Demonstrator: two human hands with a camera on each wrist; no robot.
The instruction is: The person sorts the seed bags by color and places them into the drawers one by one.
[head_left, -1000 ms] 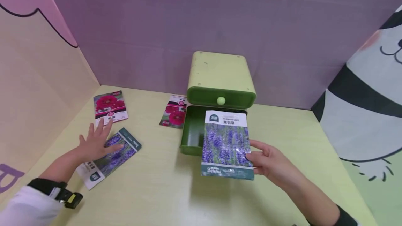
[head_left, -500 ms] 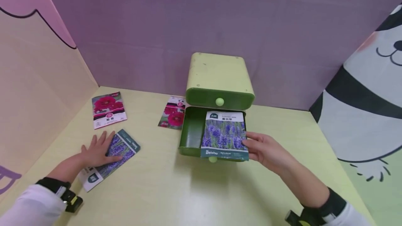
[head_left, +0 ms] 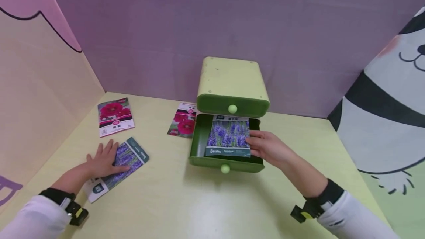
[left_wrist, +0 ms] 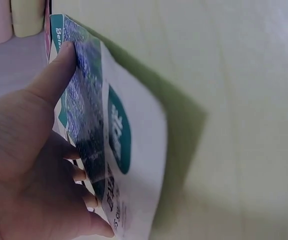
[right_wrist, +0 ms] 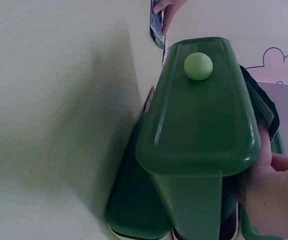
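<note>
head view: the right hand (head_left: pixel 267 147) pinches the lavender packet (head_left: pixel 228 136) by its right edge, long axis running into the open lower drawer (head_left: pixel 199 141); left hand (head_left: pixel 104 159) lies flat on another packet (head_left: pixel 116 167).

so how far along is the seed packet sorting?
Done: lower drawer is pulled open. In hand: right hand holds a lavender packet inside that drawer, not yet let go. Left: a second lavender packet under the left hand and two red-flower packets lie on the table.
</note>
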